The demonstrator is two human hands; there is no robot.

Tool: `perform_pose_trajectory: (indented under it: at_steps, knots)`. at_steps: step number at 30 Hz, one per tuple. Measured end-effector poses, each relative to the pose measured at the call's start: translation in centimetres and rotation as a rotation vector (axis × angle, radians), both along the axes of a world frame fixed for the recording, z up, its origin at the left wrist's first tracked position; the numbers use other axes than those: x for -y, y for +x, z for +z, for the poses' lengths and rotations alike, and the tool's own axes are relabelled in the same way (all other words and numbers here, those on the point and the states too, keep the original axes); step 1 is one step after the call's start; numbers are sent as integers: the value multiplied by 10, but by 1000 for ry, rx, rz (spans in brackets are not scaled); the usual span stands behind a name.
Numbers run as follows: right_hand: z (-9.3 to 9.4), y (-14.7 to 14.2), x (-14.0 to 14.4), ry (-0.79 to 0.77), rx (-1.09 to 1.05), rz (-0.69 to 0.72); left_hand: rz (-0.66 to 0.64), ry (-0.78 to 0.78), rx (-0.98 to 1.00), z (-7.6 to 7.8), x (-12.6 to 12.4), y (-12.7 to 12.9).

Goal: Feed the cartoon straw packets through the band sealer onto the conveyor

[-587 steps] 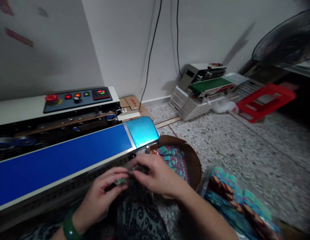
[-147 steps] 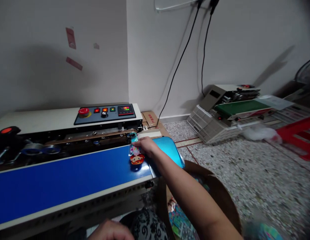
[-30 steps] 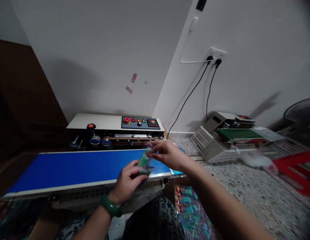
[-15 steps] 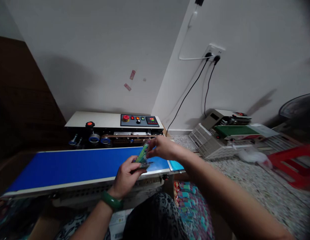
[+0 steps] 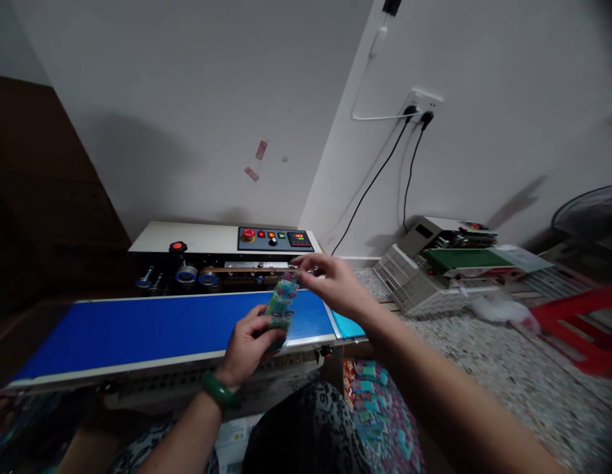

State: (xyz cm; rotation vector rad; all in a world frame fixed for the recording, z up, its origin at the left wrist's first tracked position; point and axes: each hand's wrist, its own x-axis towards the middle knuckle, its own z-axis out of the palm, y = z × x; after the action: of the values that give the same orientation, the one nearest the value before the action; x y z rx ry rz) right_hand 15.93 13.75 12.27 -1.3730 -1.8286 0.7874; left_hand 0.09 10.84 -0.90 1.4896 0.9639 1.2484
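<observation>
Grasping colourful packet with left fingers, just below frame center, over blue belt. Curling right fingers near packet's upper end; cannot tell whether pinching it.

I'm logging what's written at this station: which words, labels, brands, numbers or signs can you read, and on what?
No text can be read with certainty.
Panel display: red and green digits, too blurred.
Packet in the left hand: any print too small.
Packets at lower right: any print too blurred.
White item below the blue belt: too small.
</observation>
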Motion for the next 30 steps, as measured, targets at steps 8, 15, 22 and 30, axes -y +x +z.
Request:
perform_pose_trajectory:
  at_steps: [8, 15, 22, 30]
  knots:
    - [3, 12, 31, -11, -518, -6, -82, 28, 40, 4, 1, 0]
    - [-9, 10, 35, -2, -529, 25, -116, 33, -4, 7, 4, 1]
    - [-13, 10, 39, -17, -462, 27, -44, -4, 7, 7, 2, 4]
    - [-13, 7, 41, 2, -459, 43, -69, 26, -18, 6, 3, 3]
